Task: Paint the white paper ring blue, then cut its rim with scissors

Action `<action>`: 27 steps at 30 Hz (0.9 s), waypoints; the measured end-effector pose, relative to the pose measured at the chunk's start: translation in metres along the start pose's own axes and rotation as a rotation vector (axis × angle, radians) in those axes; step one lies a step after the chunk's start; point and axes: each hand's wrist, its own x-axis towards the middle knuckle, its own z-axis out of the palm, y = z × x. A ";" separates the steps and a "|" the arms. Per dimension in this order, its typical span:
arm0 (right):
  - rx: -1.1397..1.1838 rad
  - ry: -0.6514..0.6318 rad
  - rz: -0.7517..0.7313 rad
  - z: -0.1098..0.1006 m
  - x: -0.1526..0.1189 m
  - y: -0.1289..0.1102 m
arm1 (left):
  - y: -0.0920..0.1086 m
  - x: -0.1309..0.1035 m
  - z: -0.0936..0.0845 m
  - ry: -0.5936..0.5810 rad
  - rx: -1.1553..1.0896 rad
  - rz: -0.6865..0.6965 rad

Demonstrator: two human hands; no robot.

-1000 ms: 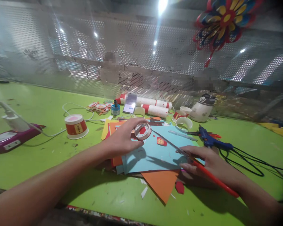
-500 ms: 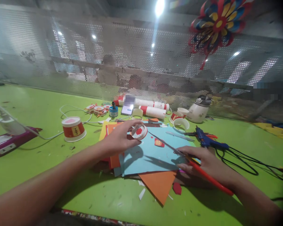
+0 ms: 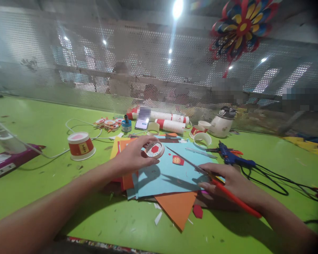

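Observation:
Between the thumb and fingers of my left hand (image 3: 134, 155) is a cut-off paper cup bottom (image 3: 154, 150), round and white-rimmed, with a red hexagon on a dotted face. My right hand (image 3: 228, 180) grips red-handled scissors (image 3: 190, 164), whose blades look closed and point toward the cup bottom without touching it. Under both hands lies a light blue paper sheet (image 3: 153, 185) on a stack of coloured paper. A small red piece with a gold print (image 3: 178, 160) rests on the blue sheet. An orange sheet (image 3: 178, 210) sticks out at the front, with a red paper hexagon (image 3: 198, 211) beside it.
A blue glue gun (image 3: 233, 157) with black cables lies at right. Behind stand a phone (image 3: 142, 121), an ink bottle (image 3: 126, 125), stacked cup tubes (image 3: 169, 126), cut cup rings (image 3: 202, 140) and a white kettle-like container (image 3: 222, 123). At left are a red-and-white cup (image 3: 81, 146) and a purple power strip (image 3: 16, 158).
The cup bottom in my left hand has tilted slightly, so its hexagon face shows more fully. The scissors stay in my right hand, and the whole view has shifted a little.

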 end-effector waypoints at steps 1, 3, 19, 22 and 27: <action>-0.002 0.000 0.001 0.000 0.000 0.000 | -0.001 0.000 0.000 0.000 -0.004 0.001; -0.027 0.006 0.002 -0.001 0.001 0.002 | -0.002 0.000 0.000 -0.006 -0.012 0.006; -0.064 -0.013 0.020 0.005 0.005 0.008 | -0.010 -0.001 0.002 -0.023 0.054 0.135; -0.077 -0.009 0.030 0.007 0.004 0.008 | -0.011 -0.001 0.002 -0.018 0.114 0.155; -0.119 -0.007 0.003 0.008 0.004 0.010 | -0.004 -0.001 0.000 -0.026 0.207 0.159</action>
